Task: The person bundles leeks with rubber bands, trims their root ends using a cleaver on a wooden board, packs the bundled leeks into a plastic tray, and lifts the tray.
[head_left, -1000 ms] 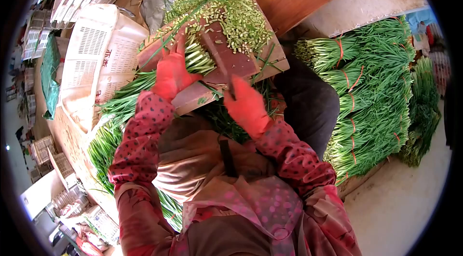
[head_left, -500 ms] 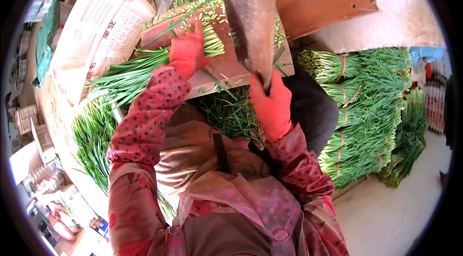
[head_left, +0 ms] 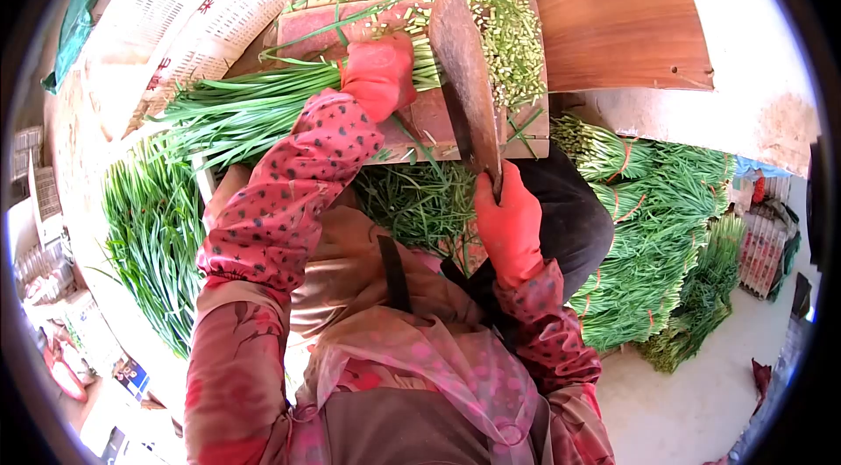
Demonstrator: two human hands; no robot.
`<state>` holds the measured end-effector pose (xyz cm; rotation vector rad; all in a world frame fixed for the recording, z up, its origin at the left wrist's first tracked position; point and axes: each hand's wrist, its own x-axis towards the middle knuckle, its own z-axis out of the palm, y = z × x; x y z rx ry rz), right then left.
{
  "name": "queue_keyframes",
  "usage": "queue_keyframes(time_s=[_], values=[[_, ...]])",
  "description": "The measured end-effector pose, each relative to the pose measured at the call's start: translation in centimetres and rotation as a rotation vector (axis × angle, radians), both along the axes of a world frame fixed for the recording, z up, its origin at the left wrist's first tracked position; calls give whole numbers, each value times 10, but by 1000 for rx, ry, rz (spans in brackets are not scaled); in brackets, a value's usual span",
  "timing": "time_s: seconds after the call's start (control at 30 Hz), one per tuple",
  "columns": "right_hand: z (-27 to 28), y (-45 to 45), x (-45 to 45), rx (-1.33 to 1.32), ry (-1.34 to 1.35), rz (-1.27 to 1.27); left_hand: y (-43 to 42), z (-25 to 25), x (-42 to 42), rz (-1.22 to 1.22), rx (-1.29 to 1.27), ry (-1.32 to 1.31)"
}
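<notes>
My left hand, in a red-orange rubber glove, is closed over a bunch of long green chives lying across a reddish wooden cutting board. Their pale stem ends stick out to the right of my fist. In my right hand, gloved alike, is the handle of a broad, brown-stained cleaver. Its blade points away from me, edge to the left, beside the stem ends; whether it touches them I cannot tell. Short chopped stem pieces are heaped on the board's right side.
Chive bundles tied with red bands are stacked at right. More loose chives stand at left. Leafy trimmings lie below the board. A printed sack is at upper left, a brown wooden panel at upper right.
The cleaver has come down from a raised position near the camera to the stem ends. My left hand, earlier with a finger stretched out, is now wrapped round the bunch. The view has shifted.
</notes>
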<state>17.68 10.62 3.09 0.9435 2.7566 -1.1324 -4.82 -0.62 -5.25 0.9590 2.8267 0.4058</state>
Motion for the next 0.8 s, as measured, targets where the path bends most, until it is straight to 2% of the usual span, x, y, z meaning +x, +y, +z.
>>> queue_keyframes(time_s=[0.13,0.27,0.37,0.5,0.6,0.67,0.7,0.77,0.8], values=[[-10,2,-5,58,-11,55,-2,7,-1,-27,56,-61],[-13,14,-11,35,-86,106,3,5,-2,4,-37,-54],[-2,21,-22,47,-9,150,3,7,-3,-8,-64,-81],[6,33,-35,-60,-136,118,5,15,-5,-35,-90,-128],[14,39,-46,-44,-51,170,4,11,-3,-37,-65,-88],[18,36,-69,-4,-134,198,6,6,-2,-25,-88,-68],[14,35,-83,41,-200,223,8,5,-2,-16,-108,-30],[-31,30,-121,142,-297,324,9,8,-1,-35,-116,-49],[-50,32,-138,143,-247,358,11,11,2,-59,-116,-67]])
